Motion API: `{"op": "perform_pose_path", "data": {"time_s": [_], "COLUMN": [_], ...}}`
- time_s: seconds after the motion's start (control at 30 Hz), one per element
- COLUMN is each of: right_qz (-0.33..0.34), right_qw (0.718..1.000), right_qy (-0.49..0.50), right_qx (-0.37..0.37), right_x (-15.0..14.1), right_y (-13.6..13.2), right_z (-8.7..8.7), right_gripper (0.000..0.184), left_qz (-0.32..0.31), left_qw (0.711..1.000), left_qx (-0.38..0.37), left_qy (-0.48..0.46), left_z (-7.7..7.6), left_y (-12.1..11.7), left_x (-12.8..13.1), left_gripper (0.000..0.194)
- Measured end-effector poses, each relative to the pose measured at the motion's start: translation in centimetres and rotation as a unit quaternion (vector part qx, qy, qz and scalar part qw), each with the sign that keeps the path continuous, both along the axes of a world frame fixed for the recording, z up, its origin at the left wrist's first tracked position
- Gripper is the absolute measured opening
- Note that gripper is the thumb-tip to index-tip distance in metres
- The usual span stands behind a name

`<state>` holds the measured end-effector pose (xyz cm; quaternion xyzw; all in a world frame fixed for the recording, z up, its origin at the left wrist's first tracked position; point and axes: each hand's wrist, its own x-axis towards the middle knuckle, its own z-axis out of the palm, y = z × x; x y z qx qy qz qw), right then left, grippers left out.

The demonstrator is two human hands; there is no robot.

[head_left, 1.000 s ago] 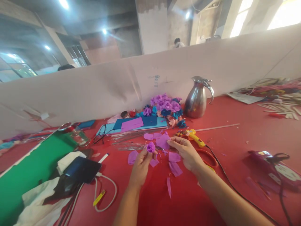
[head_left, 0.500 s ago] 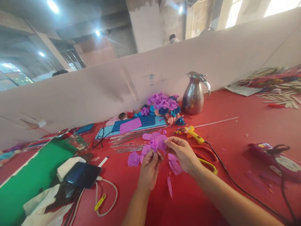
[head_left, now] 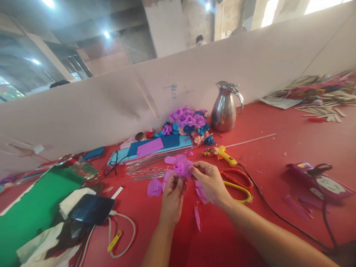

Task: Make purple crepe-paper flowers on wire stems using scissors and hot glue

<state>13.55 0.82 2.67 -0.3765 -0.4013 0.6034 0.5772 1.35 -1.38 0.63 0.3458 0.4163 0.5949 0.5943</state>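
A purple paper flower [head_left: 179, 167] is held between both hands above the red table. My left hand [head_left: 174, 196] is closed round its base from below. At the flower's right edge, my right hand [head_left: 208, 180] pinches a petal between thumb and fingers. Loose purple paper petals [head_left: 154, 187] lie to the left of the flower, and another purple piece [head_left: 201, 193] is partly covered by my right hand. A thin purple scrap [head_left: 197, 218] rests nearer to me. Scissors [head_left: 239, 191] with red and yellow handles lie by my right wrist, their blades hidden.
A yellow glue gun [head_left: 226, 155] with a black cord lies behind my right hand. Farther back stand a metal jug [head_left: 223, 111] and a heap of paper flowers [head_left: 186, 120]. A power strip [head_left: 319, 181] is at right; a phone [head_left: 93, 209] with a white cable is at left.
The view has shifted slightly, so the table things appear farther left. The flower has turned a little in my hands, and its right petal now sits closer to the centre.
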Motion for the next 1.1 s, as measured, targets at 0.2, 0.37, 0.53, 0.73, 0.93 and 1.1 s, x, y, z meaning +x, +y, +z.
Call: {"op": "perform_pose_path", "data": {"time_s": [0.2,0.37,0.53,0.73,0.93,1.1], "right_qz": [-0.020,-0.012,-0.007,-0.007,-0.002,0.014], "right_qw": [0.999,1.000,1.000,1.000,1.000,0.998], "right_qy": [-0.027,-0.019,-0.004,-0.015,-0.016,0.050], "right_qx": [0.025,0.018,0.010,0.009,0.009,-0.024], "right_x": [-0.3,-0.4,-0.4,-0.4,-0.4,-0.4], "right_y": [-0.5,-0.5,-0.6,-0.7,-0.8,-0.9], "right_z": [-0.1,-0.1,0.1,0.4,0.5,0.4], "right_gripper": [0.026,0.028,0.023,0.024,0.024,0.022], "left_qz": [0.007,0.014,0.012,0.013,0.012,0.023], "left_qw": [0.999,0.998,0.998,0.998,0.999,0.999], "left_qx": [0.030,0.045,0.053,0.052,0.046,0.030], "left_qy": [0.031,0.034,0.030,0.023,0.016,-0.014], "left_z": [-0.4,-1.1,-1.5,-1.4,-1.4,-1.2], "left_y": [0.1,0.3,0.4,0.4,0.4,0.4], "left_x": [-0.1,-0.3,-0.4,-0.4,-0.5,-0.6], "left_gripper": [0.017,0.015,0.014,0.015,0.014,0.010]}}
